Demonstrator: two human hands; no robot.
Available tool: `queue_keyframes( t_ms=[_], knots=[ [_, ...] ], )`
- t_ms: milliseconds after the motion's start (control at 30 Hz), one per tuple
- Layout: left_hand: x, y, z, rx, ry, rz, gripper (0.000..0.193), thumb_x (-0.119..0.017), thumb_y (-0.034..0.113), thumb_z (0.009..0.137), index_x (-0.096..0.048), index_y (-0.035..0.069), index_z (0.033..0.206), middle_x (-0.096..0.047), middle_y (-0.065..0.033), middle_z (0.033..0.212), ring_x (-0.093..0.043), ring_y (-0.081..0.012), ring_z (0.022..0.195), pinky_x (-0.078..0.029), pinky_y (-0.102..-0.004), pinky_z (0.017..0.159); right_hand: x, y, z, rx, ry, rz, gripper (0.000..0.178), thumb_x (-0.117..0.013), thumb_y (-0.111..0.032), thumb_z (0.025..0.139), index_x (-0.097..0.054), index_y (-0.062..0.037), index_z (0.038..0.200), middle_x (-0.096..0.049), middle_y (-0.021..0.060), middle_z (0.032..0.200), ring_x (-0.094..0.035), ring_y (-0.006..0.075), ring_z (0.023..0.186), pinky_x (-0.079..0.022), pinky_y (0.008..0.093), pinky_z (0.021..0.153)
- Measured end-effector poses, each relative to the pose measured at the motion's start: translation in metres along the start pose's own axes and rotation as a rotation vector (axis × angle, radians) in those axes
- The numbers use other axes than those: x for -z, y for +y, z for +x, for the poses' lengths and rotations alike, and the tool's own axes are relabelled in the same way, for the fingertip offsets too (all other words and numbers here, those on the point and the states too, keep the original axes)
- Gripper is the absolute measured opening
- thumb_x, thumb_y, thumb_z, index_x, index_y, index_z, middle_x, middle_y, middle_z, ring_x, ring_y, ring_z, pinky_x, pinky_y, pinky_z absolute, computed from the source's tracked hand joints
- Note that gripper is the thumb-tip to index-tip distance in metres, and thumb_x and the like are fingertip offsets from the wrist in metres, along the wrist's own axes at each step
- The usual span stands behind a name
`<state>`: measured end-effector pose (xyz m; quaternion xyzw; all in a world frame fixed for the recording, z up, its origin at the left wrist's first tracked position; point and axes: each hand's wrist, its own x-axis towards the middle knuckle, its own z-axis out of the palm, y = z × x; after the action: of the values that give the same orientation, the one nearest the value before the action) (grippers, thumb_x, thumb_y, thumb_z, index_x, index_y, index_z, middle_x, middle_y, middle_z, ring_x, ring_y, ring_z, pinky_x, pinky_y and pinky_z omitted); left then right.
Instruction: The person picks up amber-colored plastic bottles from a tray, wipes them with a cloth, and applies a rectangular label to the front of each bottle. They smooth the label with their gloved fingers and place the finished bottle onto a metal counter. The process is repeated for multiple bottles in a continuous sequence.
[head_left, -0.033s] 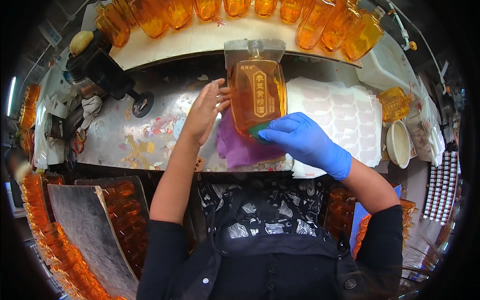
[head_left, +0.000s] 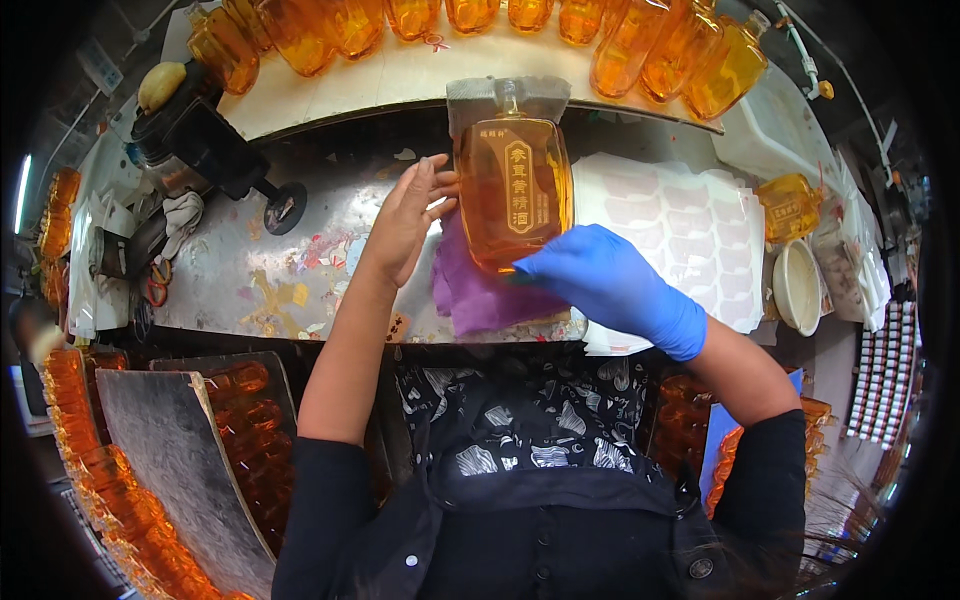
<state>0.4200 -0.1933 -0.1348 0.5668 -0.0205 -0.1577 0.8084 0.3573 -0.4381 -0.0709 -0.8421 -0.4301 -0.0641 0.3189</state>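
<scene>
An amber glass bottle [head_left: 490, 190] with gold lettering lies flat on its back at the centre of the bench, neck pointing away from me. Under its lower end is a purple cloth [head_left: 455, 290], and its neck end lies on a grey pad [head_left: 468, 97]. My bare left hand [head_left: 408, 212] is held beside the bottle's left side, fingers apart, with fingertips close to the glass; whether they touch I cannot tell. In its blue glove, my right hand [head_left: 610, 280] pinches a small green scraper [head_left: 520, 275] at the bottle's bottom edge. Most of the scraper is hidden.
White label sheets [head_left: 690, 235] lie to the right, by an oval cream dish [head_left: 796, 290] and another amber bottle [head_left: 790, 208]. A black fixture [head_left: 205, 140] with a round foot stands left. Several amber bottles [head_left: 410, 15] line the raised shelf [head_left: 400, 75] behind.
My right hand has shifted slightly at the bottle's lower edge and turned, so less of the green scraper shows. The left hand and the bottle have barely moved.
</scene>
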Motion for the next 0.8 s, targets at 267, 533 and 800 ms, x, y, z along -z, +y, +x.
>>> queue_keyframes(
  t_ms=[267, 533, 800],
  knots=[
    [-0.021, 0.019, 0.029, 0.171, -0.021, 0.341, 0.046, -0.059, 0.049, 0.09, -0.059, 0.012, 0.116, -0.064, 0.0033, 0.105, -0.056, -0.0047, 0.09, -0.042, -0.02, 0.071, 0.034, 0.067, 0.077, -0.034, 0.435, -0.162, 0.017, -0.067, -0.006, 0.081, -0.066, -0.0043, 0.098, -0.064, 0.0137, 0.091, -0.061, 0.03, 0.082, -0.049, 0.0357, 0.074],
    [-0.044, 0.052, 0.008, -0.209, -0.055, 0.448, 0.038, -0.074, 0.016, 0.078, -0.06, -0.003, 0.107, -0.066, -0.0052, 0.095, -0.062, -0.0113, 0.088, -0.05, -0.027, 0.081, 0.018, 0.014, -0.07, -0.471, 0.771, 0.083, 0.028, -0.07, 0.004, 0.08, -0.067, -0.0027, 0.107, -0.062, 0.0077, 0.091, -0.057, 0.0153, 0.077, -0.047, 0.0256, 0.069],
    [-0.118, 0.122, 0.064, -0.821, 0.429, 0.862, 0.047, -0.076, 0.036, 0.074, -0.056, -0.001, 0.095, -0.065, -0.0136, 0.09, -0.065, -0.0255, 0.079, -0.051, -0.0358, 0.072, 0.004, -0.017, -0.136, -0.606, 0.99, 0.229, 0.028, -0.065, 0.007, 0.082, -0.063, 0.0009, 0.109, -0.059, 0.0069, 0.099, -0.056, 0.0144, 0.089, -0.045, 0.0254, 0.08]
  ],
)
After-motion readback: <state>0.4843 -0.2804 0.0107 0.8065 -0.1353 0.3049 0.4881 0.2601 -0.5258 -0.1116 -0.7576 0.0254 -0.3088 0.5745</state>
